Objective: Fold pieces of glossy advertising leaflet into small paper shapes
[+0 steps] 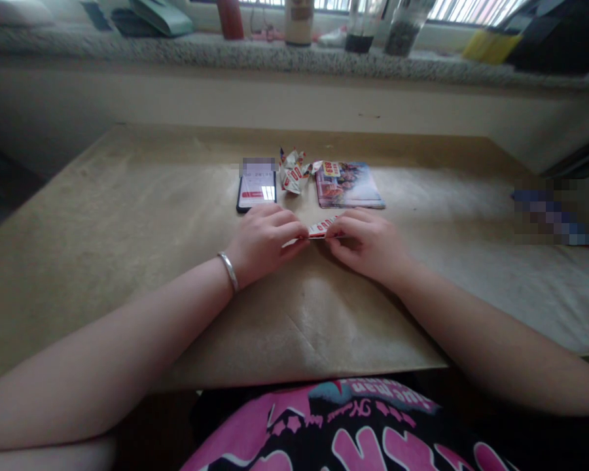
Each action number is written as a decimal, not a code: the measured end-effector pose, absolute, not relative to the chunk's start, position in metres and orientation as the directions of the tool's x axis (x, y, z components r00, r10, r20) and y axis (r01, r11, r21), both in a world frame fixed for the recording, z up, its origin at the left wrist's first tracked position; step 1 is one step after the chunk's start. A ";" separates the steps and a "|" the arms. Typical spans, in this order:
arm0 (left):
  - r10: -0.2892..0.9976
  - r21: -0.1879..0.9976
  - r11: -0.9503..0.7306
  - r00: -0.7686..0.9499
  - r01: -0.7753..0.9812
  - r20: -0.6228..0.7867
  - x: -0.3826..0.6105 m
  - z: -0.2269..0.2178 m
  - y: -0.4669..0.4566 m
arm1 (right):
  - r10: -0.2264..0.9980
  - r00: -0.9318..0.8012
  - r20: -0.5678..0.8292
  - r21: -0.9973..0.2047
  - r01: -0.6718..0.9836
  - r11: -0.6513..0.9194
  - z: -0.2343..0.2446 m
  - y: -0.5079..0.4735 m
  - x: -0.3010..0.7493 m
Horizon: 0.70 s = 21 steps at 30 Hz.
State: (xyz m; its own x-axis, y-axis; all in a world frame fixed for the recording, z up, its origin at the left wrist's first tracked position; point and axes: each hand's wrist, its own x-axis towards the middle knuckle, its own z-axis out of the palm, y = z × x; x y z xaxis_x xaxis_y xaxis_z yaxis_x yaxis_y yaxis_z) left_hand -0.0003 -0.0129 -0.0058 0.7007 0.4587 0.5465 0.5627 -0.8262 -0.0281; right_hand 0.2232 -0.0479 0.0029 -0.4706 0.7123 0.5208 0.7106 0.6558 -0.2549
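Both hands are at the middle of the table. Between them lies a small folded piece of printed paper (320, 227), white with red lettering and a red edge. My left hand (267, 239), with a silver bracelet (228, 271) at the wrist, pinches its left end between thumb and fingers. The right end is pinched by my right hand (366, 239). My fingers hide both ends of the paper. Just beyond them stands a crumpled or folded shape of similar printed paper (292, 176). To its right is a flat stack of colourful printed sheets (353, 190).
A phone (257, 186) with a lit screen lies beyond my left hand. At the table's right side is a blurred bluish flat item (554, 216). Jars, bottles and a red cylinder (230, 18) line the stone windowsill (201, 49) behind the table (127, 216).
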 end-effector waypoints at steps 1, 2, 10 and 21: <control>0.458 -0.041 -0.822 0.704 0.567 0.543 0.001 -0.006 -0.014 | 0.715 -0.467 0.520 -0.260 0.711 0.653 0.003 -0.048 0.221; 0.459 -0.052 -0.819 0.708 0.571 0.537 0.002 -0.005 -0.014 | 0.721 -0.459 0.519 -0.267 0.714 0.647 0.002 -0.049 0.219; 0.464 -0.048 -0.826 0.727 0.561 0.506 0.002 -0.003 -0.015 | 0.769 -0.377 0.517 -0.320 0.748 0.582 0.002 -0.048 0.217; 0.423 -0.030 -0.856 0.734 0.516 0.532 -0.005 -0.002 -0.013 | 0.793 -0.342 0.503 -0.364 0.749 0.554 0.001 -0.047 0.225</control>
